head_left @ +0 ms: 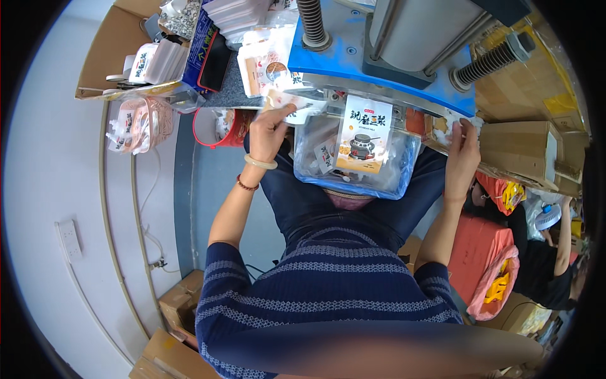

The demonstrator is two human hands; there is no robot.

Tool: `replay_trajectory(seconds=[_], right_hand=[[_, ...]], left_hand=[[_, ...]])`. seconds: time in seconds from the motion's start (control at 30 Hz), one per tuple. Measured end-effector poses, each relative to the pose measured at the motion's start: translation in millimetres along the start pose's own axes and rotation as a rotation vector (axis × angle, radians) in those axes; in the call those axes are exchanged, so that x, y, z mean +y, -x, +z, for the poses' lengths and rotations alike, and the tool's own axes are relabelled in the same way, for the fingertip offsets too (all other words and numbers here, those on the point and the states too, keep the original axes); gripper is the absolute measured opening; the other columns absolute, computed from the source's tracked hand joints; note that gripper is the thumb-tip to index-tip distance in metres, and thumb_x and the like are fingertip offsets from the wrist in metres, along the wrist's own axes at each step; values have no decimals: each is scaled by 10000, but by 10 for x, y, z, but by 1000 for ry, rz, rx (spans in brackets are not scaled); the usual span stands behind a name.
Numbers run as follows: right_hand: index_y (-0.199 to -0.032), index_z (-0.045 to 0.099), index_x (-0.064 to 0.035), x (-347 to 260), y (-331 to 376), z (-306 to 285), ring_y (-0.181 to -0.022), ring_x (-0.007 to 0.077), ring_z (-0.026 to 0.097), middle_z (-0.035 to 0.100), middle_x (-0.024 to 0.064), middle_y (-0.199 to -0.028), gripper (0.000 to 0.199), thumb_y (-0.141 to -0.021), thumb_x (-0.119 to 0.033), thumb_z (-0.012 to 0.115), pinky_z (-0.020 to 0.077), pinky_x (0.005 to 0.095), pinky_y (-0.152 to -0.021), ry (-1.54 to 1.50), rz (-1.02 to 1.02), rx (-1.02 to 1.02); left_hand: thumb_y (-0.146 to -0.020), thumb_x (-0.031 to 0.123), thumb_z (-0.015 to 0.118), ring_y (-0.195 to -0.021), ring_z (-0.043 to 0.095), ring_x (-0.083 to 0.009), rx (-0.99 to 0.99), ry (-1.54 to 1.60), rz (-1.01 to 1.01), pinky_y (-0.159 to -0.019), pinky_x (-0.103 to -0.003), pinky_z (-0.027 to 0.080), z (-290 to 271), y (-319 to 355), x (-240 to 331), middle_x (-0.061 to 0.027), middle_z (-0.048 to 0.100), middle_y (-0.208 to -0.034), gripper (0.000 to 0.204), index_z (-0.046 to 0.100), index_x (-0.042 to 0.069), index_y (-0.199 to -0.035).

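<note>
My left hand [268, 136] pinches the edge of a printed plastic pouch [297, 108], whose surface shines and is partly covered by my fingers. Before me, another pouch [365, 136], white with dark lettering and a picture of a pot, hangs flat from the front of a press [385, 82] with a blue plate. It overlaps a bin lined with a blue bag [403, 189] between my legs. On the right, my right hand [464, 155] has its fingers curled at a small box of whitish pieces [440, 128]; what its fingertips hold is hidden.
Stacked pouches [259, 60] and a dark phone [215, 63] lie left of the press. A red bucket [205, 129] stands below them. Cardboard boxes [524, 148] crowd the right side. Farther right, another person's arm [562, 237] shows beside a red sack [495, 278].
</note>
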State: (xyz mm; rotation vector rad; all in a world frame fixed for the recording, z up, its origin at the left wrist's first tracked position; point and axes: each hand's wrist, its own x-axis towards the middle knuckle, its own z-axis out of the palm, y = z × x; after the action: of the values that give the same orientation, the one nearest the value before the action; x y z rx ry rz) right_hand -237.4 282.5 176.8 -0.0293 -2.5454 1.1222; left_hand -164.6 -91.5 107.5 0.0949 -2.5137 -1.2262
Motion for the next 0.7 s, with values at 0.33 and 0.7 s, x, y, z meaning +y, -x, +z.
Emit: replay_trajectory(seconds=[0.33,0.7], right_hand=[[-1000,672,-2,-1116,412,70,-806,163,613,660,76,-951,157,-844,-12,683,489,261,-720,-468,-239,-464],[-998,662,7,-631,125,389,-895,333,637,666,170,-974,190,-885,-141,628,503,382,-782,-8,-393,-648]], left_hand=[[-842,4,676,-780,608,-57,-231,509,-275,-687,-208,495,43,132,794,-63,723,-899,194,714,-24,-1030],[-876,116,712,-846,644,-85,-855,980,-716,-775,-234,521,495,2,609,-68,712,-953,246,686,-56,-1050]])
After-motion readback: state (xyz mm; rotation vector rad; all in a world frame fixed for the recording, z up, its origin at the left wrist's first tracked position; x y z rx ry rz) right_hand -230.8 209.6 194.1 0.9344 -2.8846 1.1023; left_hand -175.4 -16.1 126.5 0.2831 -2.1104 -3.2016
